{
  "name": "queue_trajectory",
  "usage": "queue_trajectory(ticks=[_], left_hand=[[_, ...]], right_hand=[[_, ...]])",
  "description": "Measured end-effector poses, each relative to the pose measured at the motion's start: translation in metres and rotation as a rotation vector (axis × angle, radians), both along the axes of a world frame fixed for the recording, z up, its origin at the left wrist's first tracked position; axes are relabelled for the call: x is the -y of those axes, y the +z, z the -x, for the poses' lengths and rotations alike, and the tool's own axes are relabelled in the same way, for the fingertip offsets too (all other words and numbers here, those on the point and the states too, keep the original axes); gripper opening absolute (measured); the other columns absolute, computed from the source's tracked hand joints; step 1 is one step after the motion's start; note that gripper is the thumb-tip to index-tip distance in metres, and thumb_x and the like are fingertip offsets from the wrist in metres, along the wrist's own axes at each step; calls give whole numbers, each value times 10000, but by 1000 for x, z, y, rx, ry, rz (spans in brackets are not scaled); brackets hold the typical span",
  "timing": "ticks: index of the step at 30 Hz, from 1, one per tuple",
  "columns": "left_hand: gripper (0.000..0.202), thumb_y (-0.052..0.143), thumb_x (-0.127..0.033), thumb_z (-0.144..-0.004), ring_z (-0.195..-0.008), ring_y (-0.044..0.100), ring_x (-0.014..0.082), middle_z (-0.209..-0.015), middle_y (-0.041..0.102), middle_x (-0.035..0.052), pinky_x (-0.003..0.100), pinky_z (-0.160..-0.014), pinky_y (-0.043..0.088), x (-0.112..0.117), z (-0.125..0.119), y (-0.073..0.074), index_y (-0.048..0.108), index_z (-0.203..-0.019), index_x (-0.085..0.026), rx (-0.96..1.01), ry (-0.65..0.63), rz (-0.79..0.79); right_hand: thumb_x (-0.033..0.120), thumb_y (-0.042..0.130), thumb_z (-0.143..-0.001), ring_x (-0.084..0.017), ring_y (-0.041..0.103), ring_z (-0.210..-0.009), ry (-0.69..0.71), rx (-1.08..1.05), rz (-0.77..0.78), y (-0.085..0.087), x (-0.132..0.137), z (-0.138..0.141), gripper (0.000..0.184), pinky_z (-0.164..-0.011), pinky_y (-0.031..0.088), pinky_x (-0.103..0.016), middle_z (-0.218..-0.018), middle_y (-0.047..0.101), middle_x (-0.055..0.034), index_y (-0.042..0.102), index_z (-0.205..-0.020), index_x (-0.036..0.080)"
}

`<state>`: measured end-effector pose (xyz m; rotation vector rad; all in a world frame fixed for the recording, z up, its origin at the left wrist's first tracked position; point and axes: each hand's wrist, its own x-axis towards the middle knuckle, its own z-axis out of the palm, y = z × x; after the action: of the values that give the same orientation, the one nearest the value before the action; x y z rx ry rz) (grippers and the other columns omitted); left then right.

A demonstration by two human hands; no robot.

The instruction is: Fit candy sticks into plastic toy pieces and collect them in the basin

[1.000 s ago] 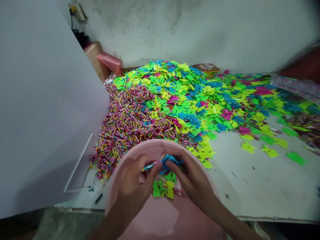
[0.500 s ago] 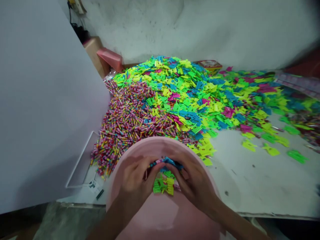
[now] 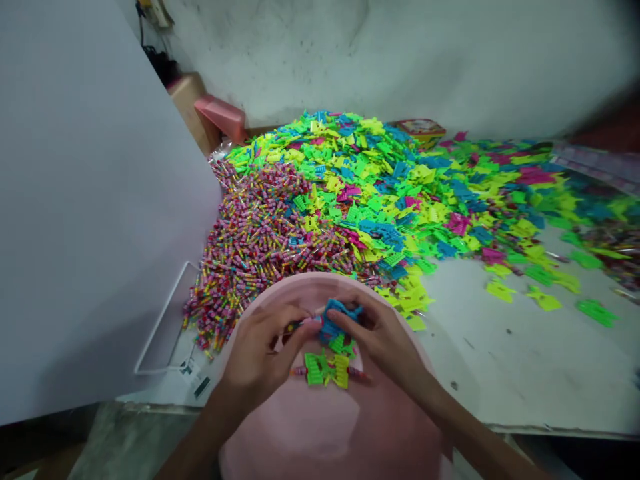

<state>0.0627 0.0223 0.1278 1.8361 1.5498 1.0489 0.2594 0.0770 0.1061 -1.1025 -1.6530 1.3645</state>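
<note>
Both hands are over a pink basin (image 3: 325, 433). My left hand (image 3: 263, 347) is closed, thumb and fingers pinching a small slim tube in patterned wrapping (image 3: 303, 325), partly hidden by the fingers. Its end meets a blue plastic piece (image 3: 334, 321), which my right hand (image 3: 383, 333) grips between thumb and fingers. Below them in the basin lie a green plastic piece (image 3: 315, 369) and a yellow one (image 3: 341, 371), with wrapped tube ends showing at either side. Another green piece (image 3: 343, 344) lies just under the blue one.
Behind the basin a heap of wrapped tubes (image 3: 260, 227) meets a larger heap of green, yellow, blue and pink plastic pieces (image 3: 370, 173). Loose pieces are scattered on the white table (image 3: 480, 360) at right. A large pale panel (image 3: 100, 200) stands on the left.
My hands have drawn slightly apart, the left one shifting left. The blue piece has turned and shows more fully, and more of the tube ends in the basin is visible.
</note>
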Motion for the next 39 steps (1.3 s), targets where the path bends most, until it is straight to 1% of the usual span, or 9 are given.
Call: queue_trajectory(ticks=[5, 10, 15, 19, 24, 29, 34, 36, 39], left_hand=[[326, 528, -393, -998, -544, 526, 85, -623, 592, -30, 176, -501, 396, -1, -8, 0, 686, -815, -174, 341, 55, 141], [332, 550, -434, -985, -558, 567, 87, -672, 686, -18, 170, -507, 419, 3, -14, -4, 758, -950, -178, 323, 60, 218], [250, 596, -369, -976, -803, 722, 134, -980, 804, 17, 188, -705, 527, 2, -9, -5, 793, -1059, -239, 118, 42, 89], [229, 584, -309, -987, -926, 754, 170, -1054, 802, 32, 232, -818, 567, 5, -4, -12, 778, -1096, -253, 5, -5, -46], [217, 632, -230, -954, -915, 767, 183, -1027, 804, 62, 262, -846, 585, 8, 5, -32, 734, -1145, -213, -69, -25, -300], [249, 472, -241, -1031, -932, 740, 206, -1033, 783, 78, 319, -850, 569, 2, 1, -31, 699, -1116, -183, -352, -102, -186], [608, 494, -601, -955, -1081, 648, 368, -1204, 682, 211, 489, -889, 505, 7, -21, -17, 586, -1256, -81, -821, 24, -242], [675, 522, -666, -908, -1053, 640, 369, -1171, 678, 215, 482, -866, 494, 9, -24, -16, 573, -1235, -78, -851, 42, -278], [550, 561, -608, -909, -992, 623, 335, -1084, 678, 172, 452, -822, 487, 10, -21, -17, 575, -1159, -119, -789, 4, -277]], right_hand=[[444, 773, -802, -157, 595, -664, 17, -100, 240, 3, 2, -1, 262, -607, 478, -259, -734, 664, -6, 723, -809, 187], [457, 723, -849, -142, 517, -674, 45, -61, 155, 6, 9, -1, 285, -591, 440, -248, -723, 572, 9, 686, -789, 182], [442, 688, -889, -117, 457, -609, 35, 14, 35, 8, 11, -3, 329, -550, 381, -234, -649, 483, 41, 591, -701, 189], [433, 671, -901, -113, 449, -583, 23, 26, -23, 9, 13, -2, 331, -534, 379, -229, -635, 465, 51, 551, -695, 203], [472, 679, -874, -124, 481, -567, 21, -35, 135, 8, 17, 2, 324, -518, 421, -233, -648, 485, 48, 545, -728, 217], [471, 713, -833, -160, 554, -678, -39, -67, 248, -2, 16, 9, 319, -612, 479, -249, -699, 556, 16, 584, -734, 197], [455, 714, -837, -175, 567, -728, -124, -80, 195, -4, 16, 13, 282, -663, 486, -260, -761, 608, -4, 637, -778, 190], [462, 702, -849, -176, 561, -730, -119, -88, 202, -1, 18, 13, 285, -651, 486, -258, -767, 604, -5, 644, -788, 190], [469, 698, -852, -167, 533, -711, -103, -85, 213, 1, 23, 13, 298, -629, 469, -250, -751, 570, 3, 619, -774, 192]])
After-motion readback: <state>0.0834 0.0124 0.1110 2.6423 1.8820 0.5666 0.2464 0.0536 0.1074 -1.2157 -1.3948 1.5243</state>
